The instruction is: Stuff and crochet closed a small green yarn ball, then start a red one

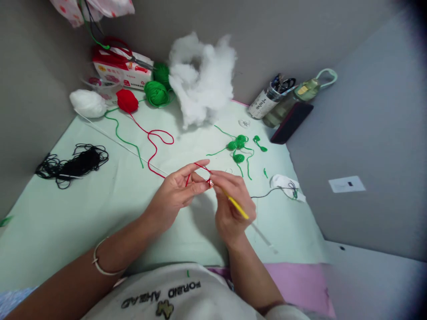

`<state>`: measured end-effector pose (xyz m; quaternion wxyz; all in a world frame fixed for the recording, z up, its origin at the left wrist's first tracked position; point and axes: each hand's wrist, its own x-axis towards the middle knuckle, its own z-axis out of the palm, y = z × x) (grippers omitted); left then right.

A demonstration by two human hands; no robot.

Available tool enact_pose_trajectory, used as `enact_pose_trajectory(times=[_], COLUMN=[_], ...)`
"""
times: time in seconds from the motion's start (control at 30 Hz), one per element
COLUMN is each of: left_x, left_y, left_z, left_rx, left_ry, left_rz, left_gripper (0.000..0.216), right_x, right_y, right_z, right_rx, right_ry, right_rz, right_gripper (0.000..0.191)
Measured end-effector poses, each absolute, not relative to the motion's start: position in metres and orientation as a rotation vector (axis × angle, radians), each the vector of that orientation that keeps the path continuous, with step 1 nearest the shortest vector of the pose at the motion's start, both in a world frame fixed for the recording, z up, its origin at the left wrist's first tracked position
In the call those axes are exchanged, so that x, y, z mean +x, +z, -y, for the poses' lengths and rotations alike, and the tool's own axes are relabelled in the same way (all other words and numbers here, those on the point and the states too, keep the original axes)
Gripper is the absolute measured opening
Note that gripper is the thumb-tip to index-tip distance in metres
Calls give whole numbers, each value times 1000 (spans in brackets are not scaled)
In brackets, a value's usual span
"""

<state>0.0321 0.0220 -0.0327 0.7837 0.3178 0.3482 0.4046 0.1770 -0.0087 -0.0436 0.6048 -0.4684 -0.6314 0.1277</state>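
Observation:
My right hand (pixel 233 202) grips a crochet hook with a yellow handle (pixel 238 207), its tip angled toward my left fingers. Red yarn (pixel 156 171) runs from the red ball (pixel 127 101) into my left hand (pixel 176 189) and stretches over the raised forefinger. The left thumb and another finger pinch a tiny piece of red yarn work (pixel 209 181) at the hook's end. Both hands meet just above the table, fingertips almost touching. The hook's head is too small to make out.
Several small green crocheted pieces (pixel 237 143) lie beyond my right hand. White stuffing (pixel 202 78) is heaped at the back beside green yarn balls (pixel 157 93). Black yarn (pixel 73 163) lies left. A pen cup (pixel 263 103), a bottle (pixel 307 90) and a dark phone-like slab (pixel 291 123) stand back right.

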Motion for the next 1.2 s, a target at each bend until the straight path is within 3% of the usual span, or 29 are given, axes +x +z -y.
enact_pose_trajectory(times=[0.17, 0.23, 0.37, 0.47, 0.57, 0.8, 0.93, 1.0, 1.13, 1.2], left_x=[26, 24, 24, 26, 29, 26, 25, 26, 30, 30], left_y=[-35, -36, -35, -33, -32, -37, -37, -36, -34, -35], left_z=[-28, -29, -28, -26, -24, -27, -28, -27, -23, -22], left_rx=[689, 717, 776, 749, 655, 610, 612, 626, 653, 634], left_ry=[850, 874, 952, 955, 858, 788, 797, 841, 933, 880], left_rz=[-704, -733, -819, -813, -753, -677, -691, -719, -777, -748], left_gripper=[38, 36, 36, 48, 53, 40, 37, 37, 46, 46], right_x=[186, 188, 187, 185, 184, 185, 188, 187, 180, 177], right_y=[-39, -37, -41, -49, -51, -40, -41, -43, -49, -50], right_z=[4, 4, 8, 10, 10, 3, 0, 2, 8, 10], right_rx=[-984, -972, -1033, -1076, -1122, -983, -938, -993, -1104, -1084], right_ry=[807, 848, 500, 140, 16, 691, 963, 879, 308, 184], right_rz=[1184, 1176, 1458, 1779, 1829, 1309, 1158, 1203, 1500, 1542], right_gripper=[18, 20, 23, 32, 38, 18, 17, 19, 26, 31])
